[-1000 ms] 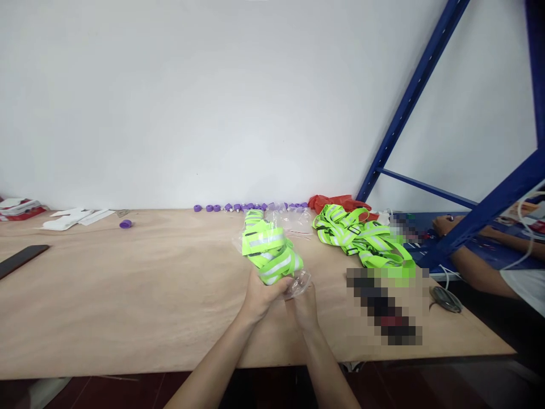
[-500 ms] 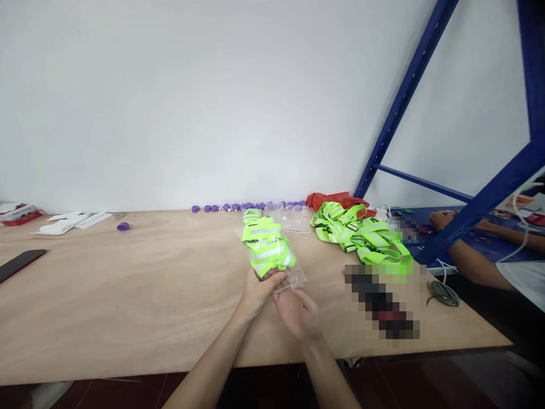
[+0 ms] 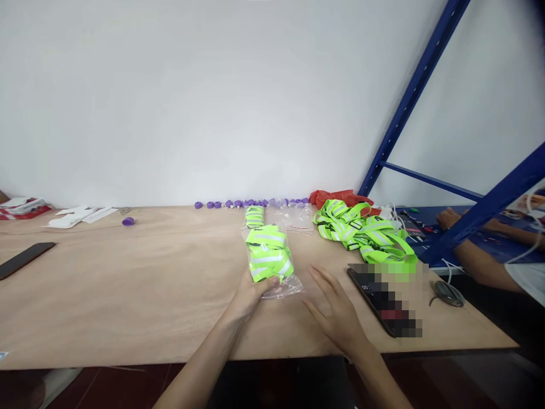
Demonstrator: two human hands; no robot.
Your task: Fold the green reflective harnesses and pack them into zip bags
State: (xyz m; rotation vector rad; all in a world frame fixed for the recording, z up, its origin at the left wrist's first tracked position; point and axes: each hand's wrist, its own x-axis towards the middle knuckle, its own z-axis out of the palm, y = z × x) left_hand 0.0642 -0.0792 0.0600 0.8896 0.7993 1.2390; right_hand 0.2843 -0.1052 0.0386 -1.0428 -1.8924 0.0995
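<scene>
My left hand (image 3: pixel 254 287) grips the near end of a clear plastic bag (image 3: pixel 283 288), thumb on top. Inside the bag lies a folded bundle of neon-yellow reflective straps (image 3: pixel 268 254). My right hand (image 3: pixel 336 312) is held to the right of the bag, apart from it, fingers spread and nothing in them. Just beyond the held bag, a second folded neon-yellow bundle (image 3: pixel 254 216) lies on the table. A loose tangle of the same reflective straps (image 3: pixel 361 230) is heaped to the right.
Clear plastic bags (image 3: pixel 293 217), several purple pieces (image 3: pixel 251 203) and a red bag (image 3: pixel 340 197) lie along the wall. A phone (image 3: pixel 374 307), partly pixelated, and a computer mouse (image 3: pixel 448 293) are at right. A blue metal frame (image 3: pixel 409 108) stands near another person's arm (image 3: pixel 477 261).
My right hand has come away from the bag, moving right with its fingers opening. My left hand keeps hold of the bag. The view has shifted slightly.
</scene>
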